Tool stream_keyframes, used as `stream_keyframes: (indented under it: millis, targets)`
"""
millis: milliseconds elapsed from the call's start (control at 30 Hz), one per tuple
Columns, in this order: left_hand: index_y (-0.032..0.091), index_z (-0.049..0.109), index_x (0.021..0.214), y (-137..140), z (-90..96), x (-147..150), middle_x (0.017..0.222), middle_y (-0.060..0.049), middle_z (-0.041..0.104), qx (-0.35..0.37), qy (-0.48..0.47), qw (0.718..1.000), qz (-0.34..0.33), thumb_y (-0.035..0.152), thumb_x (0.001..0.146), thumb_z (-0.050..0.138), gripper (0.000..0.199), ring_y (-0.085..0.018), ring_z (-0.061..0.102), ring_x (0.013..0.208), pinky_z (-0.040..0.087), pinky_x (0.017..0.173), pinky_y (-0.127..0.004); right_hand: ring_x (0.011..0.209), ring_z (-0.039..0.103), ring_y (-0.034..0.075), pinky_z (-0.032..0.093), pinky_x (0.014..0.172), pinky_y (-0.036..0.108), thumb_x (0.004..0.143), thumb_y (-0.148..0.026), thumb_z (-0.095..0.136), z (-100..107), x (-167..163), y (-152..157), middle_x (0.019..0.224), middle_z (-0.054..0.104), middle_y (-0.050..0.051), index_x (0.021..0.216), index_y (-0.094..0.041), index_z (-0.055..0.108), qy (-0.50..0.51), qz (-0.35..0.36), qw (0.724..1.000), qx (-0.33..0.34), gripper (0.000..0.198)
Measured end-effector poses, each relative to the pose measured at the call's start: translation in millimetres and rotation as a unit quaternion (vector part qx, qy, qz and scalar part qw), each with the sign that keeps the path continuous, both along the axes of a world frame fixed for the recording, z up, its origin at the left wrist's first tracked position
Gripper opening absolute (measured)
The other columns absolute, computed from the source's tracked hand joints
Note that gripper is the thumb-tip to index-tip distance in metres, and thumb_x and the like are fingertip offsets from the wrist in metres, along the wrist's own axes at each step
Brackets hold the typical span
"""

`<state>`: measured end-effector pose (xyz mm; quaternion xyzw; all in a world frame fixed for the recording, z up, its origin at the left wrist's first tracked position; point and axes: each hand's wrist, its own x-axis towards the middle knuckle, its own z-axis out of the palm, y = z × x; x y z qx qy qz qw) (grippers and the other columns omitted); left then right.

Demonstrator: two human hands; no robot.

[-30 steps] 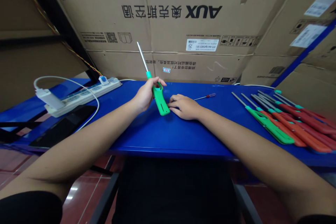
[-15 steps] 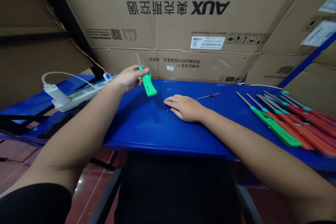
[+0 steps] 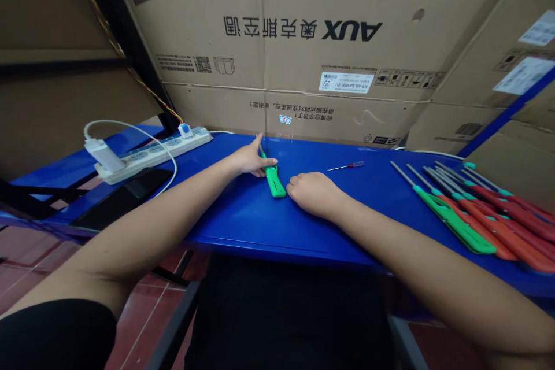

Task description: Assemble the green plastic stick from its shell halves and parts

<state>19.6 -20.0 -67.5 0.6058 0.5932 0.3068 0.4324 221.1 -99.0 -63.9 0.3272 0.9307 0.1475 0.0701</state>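
A green long-necked lighter [image 3: 274, 181] is in the grip of my left hand [image 3: 251, 159]; its handle end points toward me and its tube runs away behind my fingers. My right hand [image 3: 315, 193] is closed just right of the handle's end, fingertips curled down near the table. Whatever those fingers pinch, if anything, is hidden. Behind that hand lies a small screwdriver [image 3: 347, 166] with a clear and red handle.
Several long-necked lighters, one green [image 3: 455, 221] and others red or orange [image 3: 498, 228], lie at the right of the blue table [image 3: 243, 225]. A power strip [image 3: 156, 153] with a white plug and a dark flat object [image 3: 124, 196] are at the left. Cardboard [image 3: 295, 52] stands behind.
My left hand has brought the lighter down and right, close to my right hand. My right hand's flat fingers have curled shut; the tiny pale bit beside them no longer shows.
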Motion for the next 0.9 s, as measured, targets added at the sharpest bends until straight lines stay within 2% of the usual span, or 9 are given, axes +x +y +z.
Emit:
stream_keyframes:
  millis: [67,167,267,333,433,533,633,767,900]
  targets:
    - [0.019,0.031,0.155,1,0.0,-4,0.049,0.007,0.06,0.047,0.074,0.995,-0.045,0.025,0.064,0.089,0.108,-0.017,0.058,0.038,0.041,0.048,-0.023,0.089,0.068,0.026,0.047,0.066,0.033,0.09,-0.006,0.044,1,6,5,0.095,0.072,0.017,0.098,-0.01,0.072,0.012,-0.012,1.0,-0.003,0.029]
    - [0.019,0.071,0.117,2,5.8,-12,0.044,0.006,0.054,0.139,0.171,0.972,-0.086,0.03,0.066,0.085,0.054,-0.016,0.055,0.04,0.039,0.052,-0.024,0.091,0.067,0.025,0.046,0.068,0.032,0.091,-0.009,0.046,1,19,14,0.096,0.072,0.015,0.097,-0.012,0.073,0.036,-0.019,0.999,-0.014,0.028]
    - [0.024,0.078,0.091,1,19.1,-20,0.06,0.001,0.062,0.188,0.185,0.955,-0.132,0.029,0.071,0.08,0.02,-0.016,0.06,0.059,0.042,0.065,-0.024,0.096,0.066,0.022,0.047,0.076,0.031,0.098,-0.02,0.044,-2,33,23,0.104,0.072,0.012,0.106,-0.017,0.072,0.07,-0.019,0.997,-0.026,0.029]
    - [0.029,0.079,0.093,-2,29.8,-24,0.085,-0.001,0.07,0.203,0.186,0.93,-0.245,0.029,0.072,0.079,0.021,-0.017,0.064,0.082,0.043,0.08,-0.024,0.101,0.065,0.021,0.047,0.082,0.031,0.099,-0.026,0.046,-5,40,29,0.109,0.071,0.01,0.113,-0.018,0.071,0.113,-0.024,0.992,-0.041,0.03]
    - [0.034,0.079,0.099,-7,39.3,-26,0.116,-0.002,0.067,0.193,0.189,0.865,-0.422,0.034,0.072,0.081,0.027,-0.02,0.06,0.11,0.039,0.1,-0.028,0.103,0.064,0.021,0.046,0.087,0.032,0.097,-0.027,0.05,-8,44,35,0.11,0.072,0.01,0.114,-0.018,0.073,0.178,-0.031,0.981,-0.074,0.029]
    - [0.036,0.079,0.101,-10,36.5,-21,0.115,-0.002,0.067,0.158,0.206,0.828,-0.497,0.038,0.074,0.08,0.027,-0.021,0.059,0.11,0.04,0.1,-0.03,0.102,0.064,0.02,0.046,0.084,0.03,0.098,-0.028,0.049,-7,42,34,0.109,0.072,0.009,0.112,-0.019,0.074,0.151,-0.03,0.986,-0.062,0.03]
    - [0.036,0.079,0.099,-12,27.8,-12,0.104,-0.002,0.068,0.166,0.224,0.807,-0.52,0.043,0.077,0.078,0.022,-0.021,0.058,0.103,0.04,0.096,-0.03,0.092,0.065,0.021,0.043,0.073,0.031,0.098,-0.024,0.046,-2,35,26,0.102,0.072,0.01,0.101,-0.018,0.075,0.09,-0.033,0.995,-0.029,0.031]
    - [0.033,0.078,0.1,-17,18.0,1,0.098,-0.003,0.069,0.223,0.239,0.809,-0.489,0.047,0.081,0.074,0.024,-0.021,0.053,0.098,0.037,0.093,-0.03,0.083,0.065,0.022,0.04,0.068,0.033,0.092,-0.012,0.047,0,22,14,0.095,0.071,0.014,0.092,-0.014,0.075,0.05,-0.026,0.998,-0.005,0.028]
    - [0.029,0.078,0.099,-22,9.3,13,0.094,-0.005,0.07,0.289,0.258,0.807,-0.447,0.046,0.083,0.072,0.024,-0.021,0.054,0.093,0.036,0.09,-0.032,0.082,0.064,0.023,0.039,0.066,0.033,0.09,-0.017,0.051,1,25,14,0.092,0.07,0.013,0.09,-0.015,0.074,0.068,-0.02,0.997,0.008,0.023]
